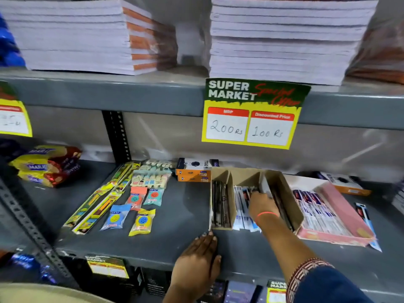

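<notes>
Pen packets (240,215) in the middle slot of the cardboard box (284,193) on the shelf (185,204) surround the right hand (261,203), its grip hidden, while the left hand (202,252) lies flat, relaxed; a hasty pull could spill them forward.

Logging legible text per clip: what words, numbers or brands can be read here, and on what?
"SUPER MARKET": price sign
"Special Offer": same sign
"MRP", "200 Rs": same sign
"Discounted Price", "100 Rs": same sign
"MARIE": biscuit packs
"TRIO": orange boxes
"SUPER MAR", cut off: lower tag
Blurred, unreadable: left sign, pen packs by the right hand, small packs
</notes>
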The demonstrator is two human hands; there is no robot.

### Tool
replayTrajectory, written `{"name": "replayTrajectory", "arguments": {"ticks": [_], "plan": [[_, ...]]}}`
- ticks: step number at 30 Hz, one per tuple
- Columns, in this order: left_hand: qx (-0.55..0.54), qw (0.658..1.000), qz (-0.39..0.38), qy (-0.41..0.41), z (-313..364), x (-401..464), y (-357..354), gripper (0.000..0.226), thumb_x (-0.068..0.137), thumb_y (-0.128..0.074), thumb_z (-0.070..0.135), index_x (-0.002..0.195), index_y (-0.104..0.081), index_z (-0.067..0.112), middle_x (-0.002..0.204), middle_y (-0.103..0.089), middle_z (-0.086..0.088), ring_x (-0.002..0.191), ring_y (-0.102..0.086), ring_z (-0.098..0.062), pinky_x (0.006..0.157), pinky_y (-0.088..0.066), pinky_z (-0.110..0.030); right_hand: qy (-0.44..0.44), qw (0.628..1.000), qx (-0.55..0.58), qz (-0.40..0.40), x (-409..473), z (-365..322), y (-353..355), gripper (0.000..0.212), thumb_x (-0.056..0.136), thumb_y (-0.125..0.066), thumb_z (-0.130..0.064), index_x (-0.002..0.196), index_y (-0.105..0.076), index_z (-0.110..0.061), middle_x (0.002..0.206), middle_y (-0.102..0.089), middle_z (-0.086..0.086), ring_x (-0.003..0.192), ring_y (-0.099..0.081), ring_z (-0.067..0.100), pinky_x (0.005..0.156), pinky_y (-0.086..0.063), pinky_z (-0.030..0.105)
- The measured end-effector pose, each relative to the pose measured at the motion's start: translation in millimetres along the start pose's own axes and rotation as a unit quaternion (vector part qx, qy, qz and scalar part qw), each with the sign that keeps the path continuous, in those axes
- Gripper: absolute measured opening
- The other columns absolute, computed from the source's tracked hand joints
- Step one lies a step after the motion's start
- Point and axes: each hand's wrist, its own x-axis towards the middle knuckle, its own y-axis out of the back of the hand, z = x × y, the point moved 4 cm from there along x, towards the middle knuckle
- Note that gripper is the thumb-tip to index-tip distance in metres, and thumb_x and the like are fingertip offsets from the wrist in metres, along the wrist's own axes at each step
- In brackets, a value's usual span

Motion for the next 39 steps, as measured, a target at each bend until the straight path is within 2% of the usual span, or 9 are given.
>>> {"name": "replayTrajectory", "arguments": {"ticks": [3,12,22,25,27,29,31,34,39], "plan": [[-0.009,1.0,-0.007,0.004,-1.2,0.0,-1.6,0.045,0.082,-0.039,0.041,0.102,-0.071,0.016,0.106,-0.072,0.001,0.096,-0.067,-0.012,0.081,-0.053,-0.025,-0.003,1.0,-0.027,-0.001,2.0,0.4,-3.8,0.038,0.095,-0.037,-0.002,0.129,-0.055,-0.003,0.133,-0.058,0.017,0.125,-0.054,0.034,0.097,-0.048,0.043],[0.014,1.0,-0.009,0.016,-0.7,1.0,-1.2,0.066,0.094,-0.011,0.046,0.106,-0.069,0.017,0.11,-0.07,0.002,0.099,-0.066,-0.011,0.085,-0.051,-0.025,0.06,0.986,-0.148,0.039,-2.6,-7.8,-0.6,0.038,0.095,-0.035,0.003,0.122,-0.061,-0.004,0.123,-0.066,0.013,0.115,-0.062,0.031,0.086,-0.056,0.043],[0.058,0.996,-0.063,0.032,25.4,4.4,-13.3,0.074,0.097,-0.003,0.038,0.098,-0.072,0.01,0.103,-0.073,-0.005,0.093,-0.069,-0.015,0.08,-0.052,-0.026,0.115,0.98,-0.101,0.127,-26.0,3.6,38.5,0.032,0.092,-0.04,-0.002,0.112,-0.065,-0.006,0.114,-0.07,0.013,0.108,-0.067,0.033,0.084,-0.054,0.037],[0.059,0.995,-0.079,0.032,46.4,13.6,-21.6,0.076,0.098,-0.002,0.041,0.1,-0.071,0.009,0.106,-0.072,-0.004,0.094,-0.068,-0.015,0.078,-0.054,-0.027,0.107,0.979,-0.071,0.159,-23.7,30.7,47.7,0.036,0.091,-0.039,-0.005,0.122,-0.057,-0.009,0.113,-0.07,0.013,0.106,-0.067,0.032,0.084,-0.053,0.037],[0.051,0.994,-0.093,0.021,63.7,21.5,-24.3,0.068,0.098,-0.006,0.043,0.122,-0.056,0.005,0.131,-0.055,-0.005,0.117,-0.056,-0.016,0.098,-0.041,-0.024,0.092,0.973,-0.052,0.203,-21.2,56.3,53.6,0.04,0.09,-0.038,-0.006,0.127,-0.05,-0.012,0.11,-0.069,0.012,0.103,-0.067,0.032,0.079,-0.053,0.037],[0.031,0.996,-0.083,-0.009,79.6,28.6,-32.2,0.068,0.094,-0.001,0.05,0.142,-0.025,0.007,0.151,-0.024,-0.002,0.138,-0.025,-0.016,0.112,-0.011,-0.022,0.083,0.962,-0.047,0.256,-21.3,80.9,62.4,0.042,0.083,-0.037,-0.007,0.121,-0.056,-0.008,0.098,-0.071,0.016,0.091,-0.069,0.035,0.068,-0.055,0.038],[0.042,0.993,-0.11,-0.031,92.1,37.3,-42.0,0.084,0.089,0.012,0.053,0.136,-0.04,0.007,0.145,-0.036,-0.002,0.132,-0.038,-0.014,0.108,-0.021,-0.02,0.059,0.954,-0.036,0.291,-22.2,111.3,70.8,0.042,0.075,-0.04,-0.007,0.109,-0.064,-0.003,0.083,-0.072,0.02,0.076,-0.07,0.038,0.056,-0.054,0.038],[0.049,0.989,-0.138,-0.008,115.8,43.7,-57.1,0.082,0.096,0.005,0.044,0.103,-0.071,0.014,0.11,-0.07,0.001,0.098,-0.066,-0.009,0.085,-0.049,-0.021,-0.008,0.966,0.044,0.253,-15.5,163.9,68.4,0.044,0.08,-0.046,0.001,0.123,-0.054,-0.003,0.104,-0.067,0.026,0.098,-0.064,0.041,0.073,-0.05,0.042],[0.034,0.989,-0.121,-0.079,154.5,61.6,-66.2,0.104,0.073,0.021,0.063,0.138,-0.035,0.005,0.148,-0.033,-0.007,0.136,-0.031,-0.022,0.111,-0.015,-0.028,-0.166,0.952,0.156,0.204,-9.9,252.5,53.1,0.034,0.087,-0.043,-0.002,0.121,-0.048,-0.001,0.119,-0.06,0.028,0.112,-0.056,0.043,0.087,-0.046,0.046]]}}
